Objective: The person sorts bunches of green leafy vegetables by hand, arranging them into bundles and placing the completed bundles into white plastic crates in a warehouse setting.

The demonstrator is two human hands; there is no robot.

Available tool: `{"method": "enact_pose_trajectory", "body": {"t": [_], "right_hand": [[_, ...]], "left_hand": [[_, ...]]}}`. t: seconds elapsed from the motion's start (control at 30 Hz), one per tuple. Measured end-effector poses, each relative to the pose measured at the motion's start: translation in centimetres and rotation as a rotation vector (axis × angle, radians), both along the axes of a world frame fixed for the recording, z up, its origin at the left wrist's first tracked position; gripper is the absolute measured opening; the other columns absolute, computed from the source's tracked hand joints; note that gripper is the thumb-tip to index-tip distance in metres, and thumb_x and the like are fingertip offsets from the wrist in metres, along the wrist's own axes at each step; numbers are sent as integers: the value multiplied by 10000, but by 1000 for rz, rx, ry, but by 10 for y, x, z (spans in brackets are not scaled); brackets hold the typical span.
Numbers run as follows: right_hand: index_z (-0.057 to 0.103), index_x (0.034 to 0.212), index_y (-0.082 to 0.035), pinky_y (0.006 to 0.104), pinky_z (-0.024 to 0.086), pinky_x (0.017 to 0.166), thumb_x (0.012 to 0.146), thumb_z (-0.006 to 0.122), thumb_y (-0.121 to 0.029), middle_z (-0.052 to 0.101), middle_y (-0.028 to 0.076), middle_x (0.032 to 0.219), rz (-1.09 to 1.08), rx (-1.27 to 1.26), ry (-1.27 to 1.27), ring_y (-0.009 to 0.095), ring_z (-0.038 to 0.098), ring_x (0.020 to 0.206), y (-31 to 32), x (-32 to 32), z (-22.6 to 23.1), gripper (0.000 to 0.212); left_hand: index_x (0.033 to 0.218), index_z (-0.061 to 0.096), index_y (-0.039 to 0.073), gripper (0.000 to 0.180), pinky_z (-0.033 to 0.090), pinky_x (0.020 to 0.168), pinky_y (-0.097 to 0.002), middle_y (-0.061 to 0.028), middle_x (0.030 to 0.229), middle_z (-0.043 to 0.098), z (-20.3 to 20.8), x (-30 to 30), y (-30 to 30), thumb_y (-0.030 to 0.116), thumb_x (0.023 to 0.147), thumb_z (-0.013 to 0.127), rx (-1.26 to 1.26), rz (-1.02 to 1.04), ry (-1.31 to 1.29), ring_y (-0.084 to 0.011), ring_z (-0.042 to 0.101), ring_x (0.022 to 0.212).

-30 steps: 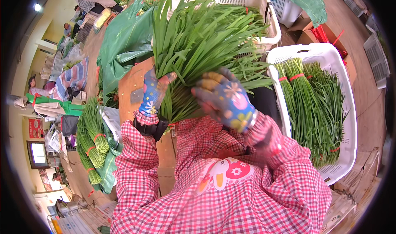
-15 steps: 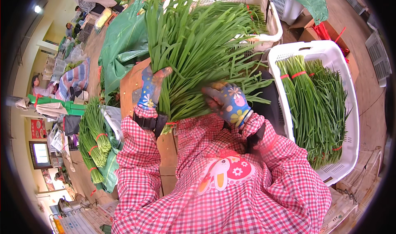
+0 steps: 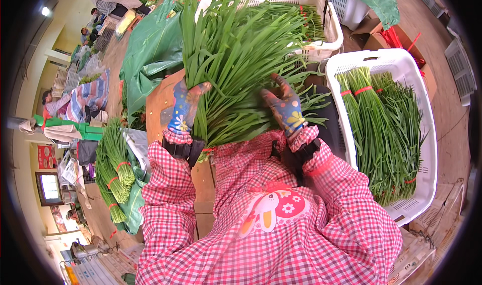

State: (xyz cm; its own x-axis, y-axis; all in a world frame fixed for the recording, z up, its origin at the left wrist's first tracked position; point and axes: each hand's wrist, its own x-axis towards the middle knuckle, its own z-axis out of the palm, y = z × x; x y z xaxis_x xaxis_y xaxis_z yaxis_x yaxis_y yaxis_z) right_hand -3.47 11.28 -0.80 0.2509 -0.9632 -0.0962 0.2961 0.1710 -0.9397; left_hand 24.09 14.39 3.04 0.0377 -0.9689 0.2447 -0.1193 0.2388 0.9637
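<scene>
A large loose bunch of garlic chives [image 3: 236,74] fans out in front of me, its leaves pointing away and to the right. My left hand [image 3: 184,106], in a blue flowered glove, is closed around its left side with the thumb across the leaves; the other fingers are hidden. At the bunch's near end a red band [image 3: 209,150] shows. My right hand [image 3: 286,109], gloved alike, is beside the right edge of the leaves, thumb and fingers apart, gripping nothing that I can see.
On the right a white crate [image 3: 429,169] holds banded chive bundles [image 3: 379,129]. Another white crate [image 3: 334,29] with chives stands ahead. Under my left hand lies a wooden board [image 3: 155,106], next to green plastic sheeting [image 3: 145,59]. More bundles [image 3: 114,169] lie at left; people sit farther off.
My right hand has swung up and outward, and its fingers have spread from a more curled shape. The left hand keeps its hold on the chives almost unmoved.
</scene>
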Motion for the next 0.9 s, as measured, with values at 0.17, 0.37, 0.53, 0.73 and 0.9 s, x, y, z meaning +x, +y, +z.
{"method": "enact_pose_trajectory", "body": {"t": [0.17, 0.37, 0.53, 0.73, 0.9], "right_hand": [[496, 1197, 49, 265, 467, 747, 814, 667, -165, 637, 127, 996, 15, -123, 81, 164, 571, 843, -23, 16, -26, 471], [573, 982, 16, 226, 447, 625, 858, 599, -133, 641, 96, 796, 150, 34, -304, 97, 552, 690, -24, 7, -35, 196], [531, 974, -26, 280, 495, 587, 863, 609, -173, 606, 85, 736, 45, 202, -380, 165, 549, 601, -8, 1, -5, 200], [536, 1023, -60, 269, 337, 532, 846, 621, -221, 482, 26, 728, -24, 96, -985, 129, 393, 609, -21, -34, -31, 254], [506, 1224, -106, 472, 449, 905, 794, 648, -392, 569, 121, 1188, 775, -200, -725, 329, 504, 1151, -35, -94, -34, 535]], "left_hand": [[1226, 467, -51, 426, 360, 1030, -449, -167, 1220, 517, -12, 16, -1, 207, 897, 548, 22, -60, -31, -294, 511, 1126], [1249, 444, -66, 436, 328, 1058, -463, -194, 1269, 484, -4, 5, 0, 192, 907, 526, 67, -23, -26, -316, 483, 1170], [1266, 424, -54, 445, 331, 1057, -463, -198, 1265, 487, -13, 21, 0, 187, 906, 528, 21, -79, 14, -323, 493, 1158], [1280, 405, -44, 464, 341, 1053, -459, -201, 1254, 497, -20, 25, -2, 166, 893, 549, -22, -141, 55, -321, 513, 1134], [1326, 362, 9, 573, 355, 1042, -448, -192, 1249, 503, -22, 24, 5, 174, 848, 630, 0, -9, 96, -322, 504, 1149]]}}
